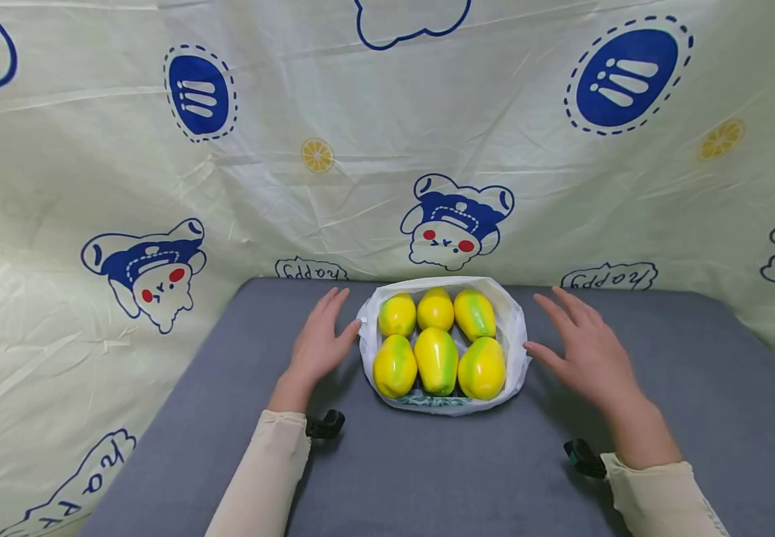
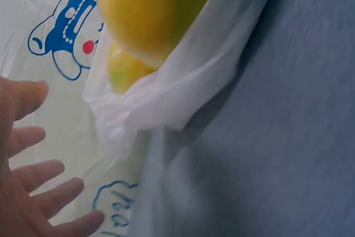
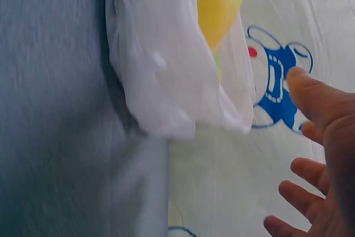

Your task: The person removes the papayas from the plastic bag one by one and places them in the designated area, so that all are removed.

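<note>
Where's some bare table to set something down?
The gray table is bare this side of the white bag, between both sleeves, and outward of the left hand and right hand. Crowded: inside the bag, where six yellow-green fruits sit close together.

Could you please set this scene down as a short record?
Surface: grey, cloth-covered table
Container: white, thin plastic bag, open at the top
Contents: six glossy, yellow-green oval fruits, two rows of three
Left hand: near the bag's left side, holding nothing
Right hand: near the bag's right side, holding nothing
Backdrop: pale sheet with blue cartoon prints
</note>
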Motion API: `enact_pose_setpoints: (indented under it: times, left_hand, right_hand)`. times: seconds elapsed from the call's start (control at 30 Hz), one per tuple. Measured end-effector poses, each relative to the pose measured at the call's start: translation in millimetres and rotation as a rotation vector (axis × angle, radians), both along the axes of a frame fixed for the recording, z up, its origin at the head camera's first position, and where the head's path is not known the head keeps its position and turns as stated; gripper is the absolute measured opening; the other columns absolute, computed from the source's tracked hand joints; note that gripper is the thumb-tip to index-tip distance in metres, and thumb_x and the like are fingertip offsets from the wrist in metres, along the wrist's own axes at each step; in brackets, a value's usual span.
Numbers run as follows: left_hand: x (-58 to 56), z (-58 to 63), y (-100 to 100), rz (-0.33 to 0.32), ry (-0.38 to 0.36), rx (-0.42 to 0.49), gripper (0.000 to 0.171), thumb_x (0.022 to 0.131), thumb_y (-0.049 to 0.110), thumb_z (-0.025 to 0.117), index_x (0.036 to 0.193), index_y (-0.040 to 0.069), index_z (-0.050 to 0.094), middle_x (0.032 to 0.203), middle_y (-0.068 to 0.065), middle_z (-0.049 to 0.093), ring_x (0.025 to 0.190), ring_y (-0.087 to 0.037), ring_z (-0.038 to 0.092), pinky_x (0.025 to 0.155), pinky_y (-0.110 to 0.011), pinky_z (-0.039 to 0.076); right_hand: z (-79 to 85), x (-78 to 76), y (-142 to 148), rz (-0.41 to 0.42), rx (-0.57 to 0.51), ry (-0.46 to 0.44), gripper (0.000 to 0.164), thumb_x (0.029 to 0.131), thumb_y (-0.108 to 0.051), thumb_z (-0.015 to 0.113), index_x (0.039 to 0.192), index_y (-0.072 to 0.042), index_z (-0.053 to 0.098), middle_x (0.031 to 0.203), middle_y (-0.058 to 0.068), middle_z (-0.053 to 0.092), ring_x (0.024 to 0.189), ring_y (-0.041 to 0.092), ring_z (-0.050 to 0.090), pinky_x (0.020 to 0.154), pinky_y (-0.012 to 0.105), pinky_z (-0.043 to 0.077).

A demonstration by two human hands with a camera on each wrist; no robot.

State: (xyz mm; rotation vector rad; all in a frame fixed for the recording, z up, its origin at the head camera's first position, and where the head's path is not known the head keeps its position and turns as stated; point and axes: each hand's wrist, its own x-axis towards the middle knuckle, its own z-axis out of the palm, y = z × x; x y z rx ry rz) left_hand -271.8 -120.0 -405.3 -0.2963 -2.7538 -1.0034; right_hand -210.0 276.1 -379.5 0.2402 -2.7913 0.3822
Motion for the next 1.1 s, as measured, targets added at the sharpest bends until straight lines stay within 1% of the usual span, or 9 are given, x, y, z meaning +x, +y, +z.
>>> enact_pose_setpoints:
  times: [0.17, 0.33, 0.47, 0.63, 0.73, 0.87, 1.0, 1.03, 1.1]
  left_hand:
    - [-5.6, -9.4, 5.6, -0.007, -0.031, 0.192, 0.059, 0.099, 0.031, 0.058, 0.154, 0.018, 0.039, 0.161, -0.010, 0.036, 0.146, -0.033, 0.038, 0.117, -0.054, 0.035]
    - [-7.7, -18.2, 8.8, 0.047, -0.088, 0.361, 0.058, 0.098, 0.030, 0.061, 0.152, 0.021, 0.042, 0.158, -0.008, 0.040, 0.137, -0.034, 0.050, 0.106, -0.052, 0.047]
    - [-9.3, -24.6, 12.5, 0.039, -0.138, 0.504, 0.057, 0.099, 0.028, 0.061, 0.152, 0.022, 0.042, 0.157, -0.008, 0.042, 0.134, -0.032, 0.054, 0.102, -0.050, 0.051]
    - [-8.6, -33.3, 16.0, 0.036, -0.191, 0.675, 0.057, 0.099, 0.021, 0.061, 0.152, 0.018, 0.041, 0.157, -0.013, 0.041, 0.131, -0.032, 0.057, 0.097, -0.045, 0.055]
    - [-8.7, -38.1, 18.3, 0.041, -0.208, 0.705, 0.057, 0.099, 0.020, 0.061, 0.152, 0.015, 0.041, 0.156, -0.016, 0.041, 0.130, -0.034, 0.057, 0.099, -0.044, 0.054]
    - [-9.5, -41.6, 21.2, 0.036, -0.227, 0.698, 0.059, 0.098, 0.021, 0.062, 0.153, 0.015, 0.040, 0.156, -0.015, 0.042, 0.133, -0.035, 0.054, 0.105, -0.047, 0.049]
    - [-8.9, -41.8, 23.2, 0.023, -0.226, 0.687, 0.060, 0.098, 0.022, 0.064, 0.153, 0.020, 0.040, 0.155, -0.012, 0.043, 0.132, -0.034, 0.054, 0.106, -0.048, 0.048]
    - [-5.6, -37.4, 24.0, 0.014, -0.228, 0.688, 0.060, 0.098, 0.020, 0.063, 0.153, 0.019, 0.040, 0.155, -0.013, 0.043, 0.131, -0.035, 0.055, 0.106, -0.048, 0.048]
    - [-4.9, -37.7, 24.8, -0.005, -0.221, 0.694, 0.060, 0.098, 0.018, 0.063, 0.153, 0.018, 0.040, 0.156, -0.013, 0.042, 0.129, -0.035, 0.055, 0.105, -0.048, 0.049]
  right_hand:
    - [-0.7, 1.1, -14.2, 0.065, -0.123, 0.010, 0.074, 0.092, -0.035, 0.070, 0.155, -0.016, 0.036, 0.161, 0.020, 0.029, 0.138, 0.049, 0.033, 0.100, 0.075, 0.035]
    - [-4.9, 1.9, -28.7, 0.127, -0.170, 0.009, 0.068, 0.093, -0.033, 0.070, 0.151, -0.013, 0.041, 0.159, 0.019, 0.034, 0.139, 0.046, 0.035, 0.102, 0.073, 0.036]
    - [-9.8, 1.1, -38.6, 0.174, -0.215, -0.046, 0.068, 0.093, -0.037, 0.070, 0.151, -0.014, 0.042, 0.160, 0.018, 0.033, 0.142, 0.046, 0.033, 0.105, 0.074, 0.033]
    - [-15.0, 0.5, -46.1, 0.194, -0.263, -0.137, 0.068, 0.093, -0.042, 0.067, 0.151, -0.014, 0.042, 0.161, 0.017, 0.031, 0.144, 0.046, 0.031, 0.106, 0.074, 0.031]
    - [-17.4, 0.3, -48.6, 0.187, -0.280, -0.183, 0.069, 0.093, -0.046, 0.066, 0.151, -0.015, 0.042, 0.161, 0.017, 0.032, 0.139, 0.046, 0.040, 0.104, 0.071, 0.037]
    - [-20.9, -0.6, -50.5, 0.195, -0.292, -0.214, 0.070, 0.093, -0.047, 0.066, 0.150, -0.015, 0.042, 0.159, 0.017, 0.035, 0.136, 0.044, 0.044, 0.104, 0.068, 0.041]
    - [-24.0, -1.6, -51.5, 0.209, -0.293, -0.223, 0.070, 0.093, -0.047, 0.066, 0.149, -0.013, 0.043, 0.155, 0.019, 0.040, 0.135, 0.043, 0.045, 0.104, 0.066, 0.041]
    - [-24.6, -1.5, -51.8, 0.212, -0.295, -0.227, 0.071, 0.093, -0.048, 0.066, 0.149, -0.012, 0.043, 0.155, 0.019, 0.040, 0.133, 0.043, 0.047, 0.104, 0.065, 0.042]
    - [-26.2, -1.7, -52.3, 0.215, -0.296, -0.242, 0.072, 0.092, -0.049, 0.066, 0.149, -0.012, 0.043, 0.154, 0.020, 0.041, 0.131, 0.042, 0.049, 0.102, 0.063, 0.045]
